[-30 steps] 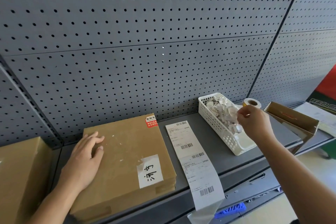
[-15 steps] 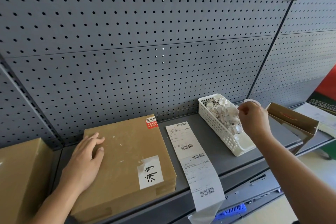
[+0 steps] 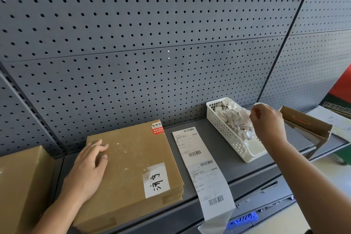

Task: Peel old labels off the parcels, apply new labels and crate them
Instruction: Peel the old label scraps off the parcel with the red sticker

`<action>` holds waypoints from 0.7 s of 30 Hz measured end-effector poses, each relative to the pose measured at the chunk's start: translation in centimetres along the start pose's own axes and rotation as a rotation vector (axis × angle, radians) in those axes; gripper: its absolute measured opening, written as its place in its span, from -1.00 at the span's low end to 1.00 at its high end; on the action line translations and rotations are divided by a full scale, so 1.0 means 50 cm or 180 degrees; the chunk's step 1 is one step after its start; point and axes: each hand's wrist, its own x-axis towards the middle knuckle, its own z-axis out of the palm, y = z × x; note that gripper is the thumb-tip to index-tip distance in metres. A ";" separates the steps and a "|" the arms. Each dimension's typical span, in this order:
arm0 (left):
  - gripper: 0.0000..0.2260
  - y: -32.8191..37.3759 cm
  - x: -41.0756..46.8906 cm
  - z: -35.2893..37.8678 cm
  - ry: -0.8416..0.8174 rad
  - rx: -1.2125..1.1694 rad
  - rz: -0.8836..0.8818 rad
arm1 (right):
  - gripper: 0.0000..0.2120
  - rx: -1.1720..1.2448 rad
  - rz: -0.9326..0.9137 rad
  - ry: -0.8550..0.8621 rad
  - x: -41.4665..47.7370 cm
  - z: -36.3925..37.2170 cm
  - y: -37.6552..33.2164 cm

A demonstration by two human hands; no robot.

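left hand (image 3: 87,167) flat on parcel (image 3: 133,167) | right hand (image 3: 266,121) curled over scrap basket (image 3: 228,138), grip unclear | label strip (image 3: 201,165) between them, long axis back-to-front, overhanging shelf (image 3: 243,173) edge | right hand judged nearer

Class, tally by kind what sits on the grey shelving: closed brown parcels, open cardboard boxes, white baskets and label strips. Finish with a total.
Closed brown parcels: 2, the middle parcel and the left parcel
Open cardboard box: 1
White basket: 1
Label strip: 1
Total: 5
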 end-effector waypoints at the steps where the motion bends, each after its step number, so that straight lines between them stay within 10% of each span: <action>1: -0.70 0.000 0.000 0.000 0.0001 -0.0004 0.0005 | -0.76 -0.0057 -0.0067 0.0000 0.002 -0.001 0.001; 21: -0.71 -0.009 0.001 0.004 -0.0007 -0.0020 0.0018 | -0.86 -0.0852 -0.0381 -0.0355 -0.027 0.037 0.013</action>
